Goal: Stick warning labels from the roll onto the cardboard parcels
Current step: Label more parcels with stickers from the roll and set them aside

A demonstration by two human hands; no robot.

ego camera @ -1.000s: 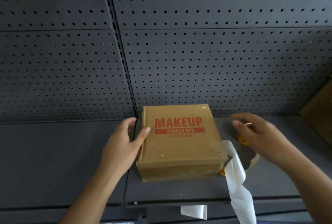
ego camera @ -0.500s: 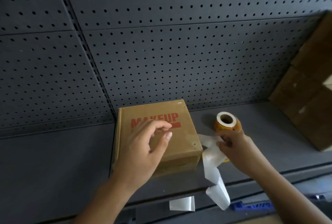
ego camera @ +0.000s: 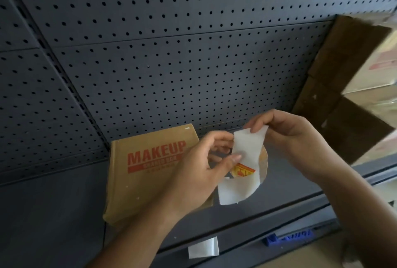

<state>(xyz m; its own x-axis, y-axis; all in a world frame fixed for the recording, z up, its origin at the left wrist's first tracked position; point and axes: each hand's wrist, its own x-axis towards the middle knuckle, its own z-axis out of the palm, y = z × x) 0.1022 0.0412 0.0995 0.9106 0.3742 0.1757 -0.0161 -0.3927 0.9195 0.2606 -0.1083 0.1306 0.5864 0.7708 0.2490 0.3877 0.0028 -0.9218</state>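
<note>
Centre frame, your left hand (ego camera: 193, 173) has left the MAKEUP box (ego camera: 139, 173); it and your right hand (ego camera: 296, 138) pinch the white backing strip (ego camera: 247, 147), peeling a yellow warning label (ego camera: 243, 170).

Dark grey pegboard (ego camera: 193, 63) fills the upper frame. Below it runs a grey shelf (ego camera: 53, 214), its front edge, at the bottom, carrying a white slip (ego camera: 203, 249) and a blue tag (ego camera: 287, 238).
</note>
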